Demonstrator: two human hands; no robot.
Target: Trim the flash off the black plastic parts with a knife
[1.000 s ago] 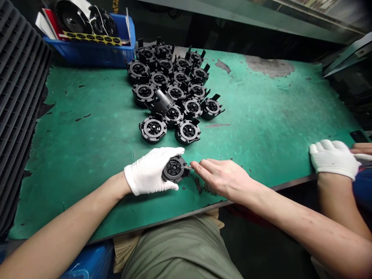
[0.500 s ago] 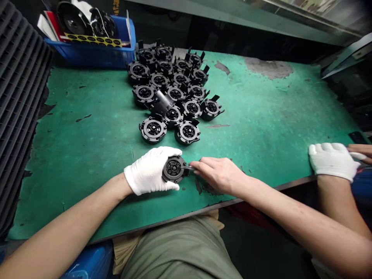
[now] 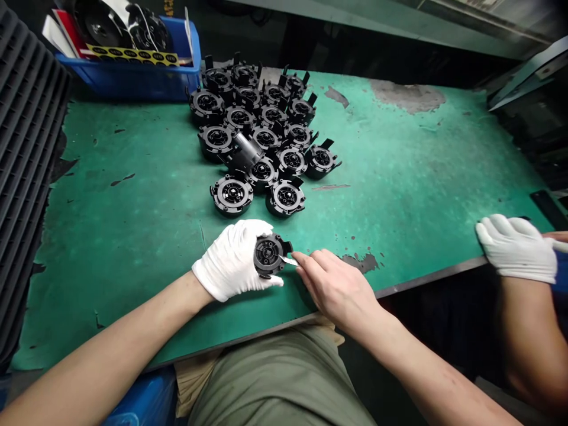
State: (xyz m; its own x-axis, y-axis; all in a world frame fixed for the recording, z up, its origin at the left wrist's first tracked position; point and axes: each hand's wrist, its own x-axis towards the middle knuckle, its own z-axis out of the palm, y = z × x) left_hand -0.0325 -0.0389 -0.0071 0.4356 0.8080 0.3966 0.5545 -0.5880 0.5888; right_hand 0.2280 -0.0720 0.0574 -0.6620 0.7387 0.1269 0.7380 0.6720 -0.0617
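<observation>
My left hand (image 3: 235, 259), in a white glove, is closed around a round black plastic part (image 3: 268, 254) above the near part of the green table. My bare right hand (image 3: 331, 278) pinches a small metal blade (image 3: 289, 261), whose tip reaches the right side of that part's face. Several similar black parts (image 3: 232, 194) stand grouped on the table beyond my hands. Among them, a grey cylinder (image 3: 248, 149) lies tilted on top.
A blue bin (image 3: 128, 80) with black parts and a yellow sticker strip (image 3: 133, 55) stands at the back left. Ridged black trays (image 3: 26, 154) line the left side. Another person's gloved hand (image 3: 519, 248) rests at the table's right edge, near a dark flat object (image 3: 548, 208).
The round part has turned in my left glove, its tab now showing at the upper right. My right hand has swung lower, baring more of the blade. The other person's hand has shifted slightly right.
</observation>
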